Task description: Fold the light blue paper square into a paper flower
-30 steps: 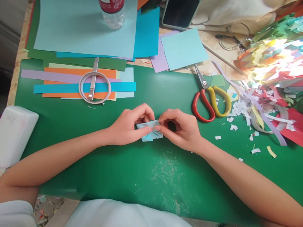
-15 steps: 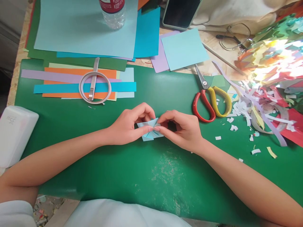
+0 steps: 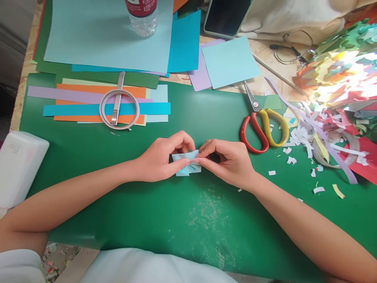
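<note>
A small piece of folded light-blue paper (image 3: 184, 169) is held just above the green mat (image 3: 141, 220), with creases fanning from its middle. My left hand (image 3: 165, 157) pinches its left side, thumb lying across the front and fingers curled behind. At the right side, my right hand (image 3: 228, 161) grips the paper between thumb and index finger. Both thumb tips nearly meet at the centre of the folds. The fingertips behind the paper are partly hidden.
Scissors (image 3: 255, 118) with red and yellow handles lie right of my hands. Paper strips (image 3: 159, 108) and a tape roll (image 3: 103, 120) sit left. Behind are a bottle (image 3: 144, 25), phone (image 3: 226, 17) and square sheets (image 3: 231, 63). Scraps (image 3: 297, 135) litter the right; a white box (image 3: 23, 169) stands left.
The paper's right side is turned slightly, so less of it shows beside my right thumb. Both hands keep their pinch. The whole view has shifted a little.
</note>
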`<move>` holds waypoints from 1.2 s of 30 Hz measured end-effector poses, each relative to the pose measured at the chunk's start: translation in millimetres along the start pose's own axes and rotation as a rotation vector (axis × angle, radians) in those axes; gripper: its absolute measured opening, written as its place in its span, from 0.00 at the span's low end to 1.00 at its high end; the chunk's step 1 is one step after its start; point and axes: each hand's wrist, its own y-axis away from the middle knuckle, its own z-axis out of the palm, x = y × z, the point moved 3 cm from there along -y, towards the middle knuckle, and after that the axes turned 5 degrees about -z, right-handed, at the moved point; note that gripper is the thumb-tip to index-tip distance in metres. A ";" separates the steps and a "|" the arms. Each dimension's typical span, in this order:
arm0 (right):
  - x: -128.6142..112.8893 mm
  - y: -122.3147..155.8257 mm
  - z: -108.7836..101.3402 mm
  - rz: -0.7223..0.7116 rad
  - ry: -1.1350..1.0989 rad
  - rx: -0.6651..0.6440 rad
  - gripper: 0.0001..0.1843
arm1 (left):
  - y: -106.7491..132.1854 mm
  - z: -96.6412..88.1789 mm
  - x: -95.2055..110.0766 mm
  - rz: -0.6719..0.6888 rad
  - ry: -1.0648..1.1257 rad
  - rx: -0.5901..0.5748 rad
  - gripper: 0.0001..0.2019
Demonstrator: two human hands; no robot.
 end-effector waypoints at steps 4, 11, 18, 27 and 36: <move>-3.2 -1.4 -1.0 0.000 0.026 -0.058 0.07 | 0.8 -0.2 0.9 0.053 -0.103 -0.015 0.08; -6.4 -2.9 1.8 -0.023 0.040 -0.086 0.07 | 1.3 0.8 2.1 0.130 -0.215 -0.007 0.09; -4.7 -1.0 4.1 -0.031 0.013 -0.067 0.14 | 0.9 2.1 3.7 0.130 -0.252 -0.033 0.08; -5.6 0.7 4.8 -0.058 0.043 -0.106 0.17 | 0.2 0.5 4.5 0.081 -0.225 -0.035 0.07; -6.9 -2.0 3.5 -0.012 0.009 -0.097 0.09 | 1.1 1.3 3.4 0.034 -0.181 -0.065 0.08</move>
